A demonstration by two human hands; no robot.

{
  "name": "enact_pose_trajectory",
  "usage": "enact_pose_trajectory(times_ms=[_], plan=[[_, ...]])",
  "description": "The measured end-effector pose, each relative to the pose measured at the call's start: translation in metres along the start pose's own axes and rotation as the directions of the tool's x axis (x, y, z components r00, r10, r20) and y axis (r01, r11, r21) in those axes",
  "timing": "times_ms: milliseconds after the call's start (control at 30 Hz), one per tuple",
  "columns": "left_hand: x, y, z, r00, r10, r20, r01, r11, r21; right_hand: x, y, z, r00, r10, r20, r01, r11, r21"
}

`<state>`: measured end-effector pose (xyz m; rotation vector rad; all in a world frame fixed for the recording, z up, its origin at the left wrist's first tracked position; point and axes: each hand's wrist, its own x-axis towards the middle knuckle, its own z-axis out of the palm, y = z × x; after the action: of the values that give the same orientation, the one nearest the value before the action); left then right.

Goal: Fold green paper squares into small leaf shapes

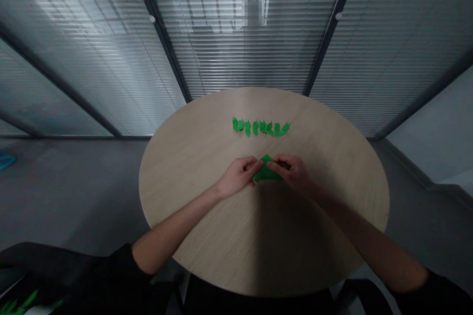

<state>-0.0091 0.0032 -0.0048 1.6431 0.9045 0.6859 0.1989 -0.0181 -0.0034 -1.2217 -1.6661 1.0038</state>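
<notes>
A green sheet of paper [266, 171], folded into a triangle, lies on the round wooden table [207, 236] between my hands. My left hand [239, 175] pinches its left edge with closed fingers. My right hand [292, 171] grips its right edge, fingers curled over the paper. Farther back on the table sits a row of several small folded green paper pieces [260, 127], side by side.
Glass walls with horizontal blinds stand behind the table. Dark frame posts meet near the table's far edge. Grey floor lies to the left and right. More green paper bits [16, 303] show at the bottom left corner.
</notes>
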Motion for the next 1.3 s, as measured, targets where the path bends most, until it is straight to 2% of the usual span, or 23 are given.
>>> enact_pose_trajectory(times_ms=[200, 467, 767, 1067, 1300], plan=[[-0.0013, 0.0007, 0.0053, 0.997, 0.059, -0.050, -0.059, 0.998, -0.008, -0.0006, -0.0012, 0.0010, 1.000, 0.016, 0.018, -0.017, 0.999, 0.027], [-0.0036, 0.0039, 0.0104, 0.994, 0.080, -0.076, -0.085, 0.995, -0.059, -0.0010, -0.0033, 0.0006, 0.999, 0.041, 0.019, -0.041, 0.999, 0.027], [-0.0049, 0.0062, 0.0086, 0.991, 0.106, -0.077, -0.108, 0.994, -0.011, 0.0002, -0.0027, 0.0000, 0.999, 0.034, 0.031, -0.035, 0.999, 0.029], [-0.0047, 0.0032, 0.0085, 0.994, 0.090, -0.059, -0.092, 0.995, -0.039, -0.0003, -0.0043, 0.0003, 0.999, 0.035, 0.033, -0.037, 0.998, 0.057], [-0.0052, 0.0039, 0.0095, 0.992, 0.088, -0.091, -0.088, 0.996, -0.001, -0.0007, -0.0042, 0.0014, 0.998, 0.045, 0.033, -0.047, 0.997, 0.069]])
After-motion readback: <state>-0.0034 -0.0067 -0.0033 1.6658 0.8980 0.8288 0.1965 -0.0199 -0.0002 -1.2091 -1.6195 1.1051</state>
